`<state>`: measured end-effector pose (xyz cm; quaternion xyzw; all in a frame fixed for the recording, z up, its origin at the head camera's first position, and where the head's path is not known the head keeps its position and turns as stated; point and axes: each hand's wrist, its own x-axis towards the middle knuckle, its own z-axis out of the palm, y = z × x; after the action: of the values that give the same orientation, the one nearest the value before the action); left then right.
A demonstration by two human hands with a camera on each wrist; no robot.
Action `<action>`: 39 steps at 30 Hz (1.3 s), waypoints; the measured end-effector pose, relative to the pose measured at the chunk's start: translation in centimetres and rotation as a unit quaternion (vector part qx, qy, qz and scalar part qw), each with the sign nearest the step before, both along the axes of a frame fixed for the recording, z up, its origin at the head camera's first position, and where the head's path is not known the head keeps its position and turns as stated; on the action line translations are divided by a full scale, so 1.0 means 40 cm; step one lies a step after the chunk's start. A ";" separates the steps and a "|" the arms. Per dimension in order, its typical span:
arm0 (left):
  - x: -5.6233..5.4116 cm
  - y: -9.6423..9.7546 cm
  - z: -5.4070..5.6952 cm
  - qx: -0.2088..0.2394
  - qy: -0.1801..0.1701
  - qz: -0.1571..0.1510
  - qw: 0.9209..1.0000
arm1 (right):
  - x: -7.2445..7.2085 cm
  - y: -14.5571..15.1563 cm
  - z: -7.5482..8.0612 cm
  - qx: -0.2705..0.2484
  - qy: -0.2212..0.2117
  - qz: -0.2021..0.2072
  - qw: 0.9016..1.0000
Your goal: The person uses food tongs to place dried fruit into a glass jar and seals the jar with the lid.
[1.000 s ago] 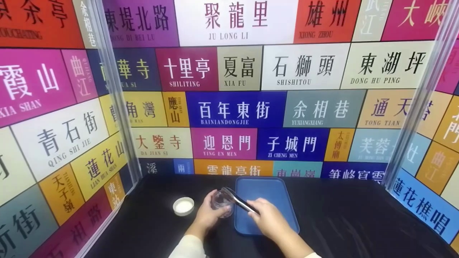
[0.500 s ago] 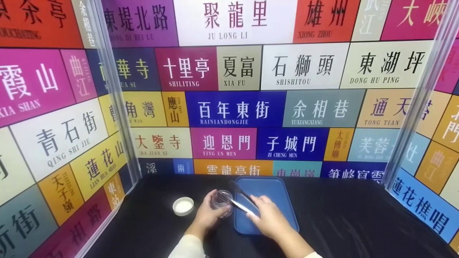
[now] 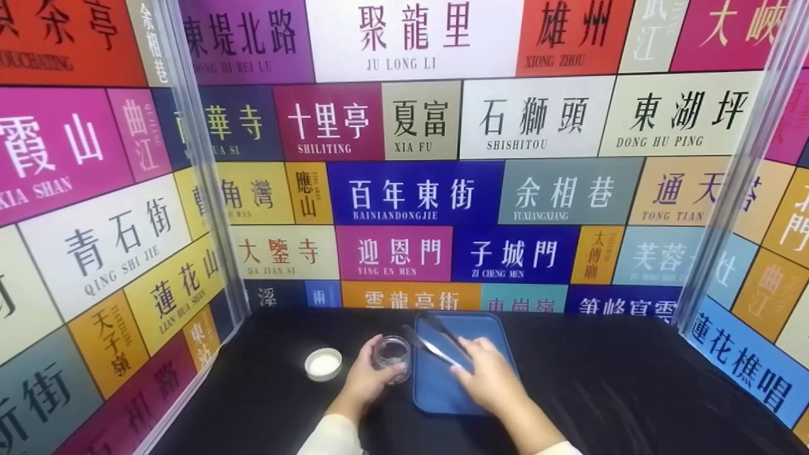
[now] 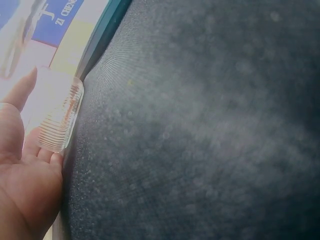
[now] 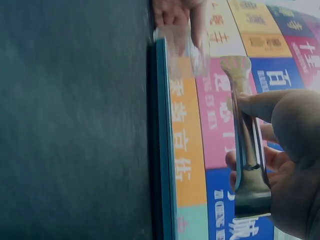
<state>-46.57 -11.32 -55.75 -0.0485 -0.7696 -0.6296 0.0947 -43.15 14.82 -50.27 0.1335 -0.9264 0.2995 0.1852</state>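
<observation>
My left hand (image 3: 363,376) grips a small clear jar (image 3: 393,351) beside the tray's left edge, thumb on the near side. In the left wrist view the ribbed side of the jar (image 4: 62,120) lies against the fingers. A pair of metal tongs (image 3: 425,341) is in my right hand (image 3: 490,376), its two arms spread apart and pointing up-left. The tongs overlap the blue tray (image 3: 445,399), their tips just right of the jar's mouth. In the right wrist view, thumb and fingers hold the tongs (image 5: 247,150) along their arms. Nothing shows between the tong tips.
A round, shallow white-and-cream piece like a jar lid (image 3: 323,364) lies left of my left hand. Black cloth (image 3: 607,379) covers the table. Behind stands a wall of coloured name signs (image 3: 417,193), with clear upright strips (image 3: 212,164) at the corners.
The tongs began over the jar's mouth with arms together. They have since spread and moved right with my right hand, off the jar and over the tray. The left hand stays put.
</observation>
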 end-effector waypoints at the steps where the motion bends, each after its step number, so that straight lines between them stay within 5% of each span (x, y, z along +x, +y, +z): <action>1: -0.001 0.000 -0.001 0.001 0.000 0.001 1.000 | -0.005 0.009 0.000 0.000 0.003 -0.009 1.000; 19: 0.009 0.004 0.010 -0.005 -0.005 -0.003 1.000 | -0.055 0.212 -0.010 -0.041 -0.074 -0.124 0.989; 39: 0.008 -0.001 0.009 -0.011 -0.010 -0.005 1.000 | -0.056 0.383 -0.044 -0.057 -0.096 -0.236 0.965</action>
<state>-46.26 -11.34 -55.40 -0.0476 -0.7771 -0.6220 0.0834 -45.37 30.15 -52.05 -0.1289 -0.9265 0.3111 0.1679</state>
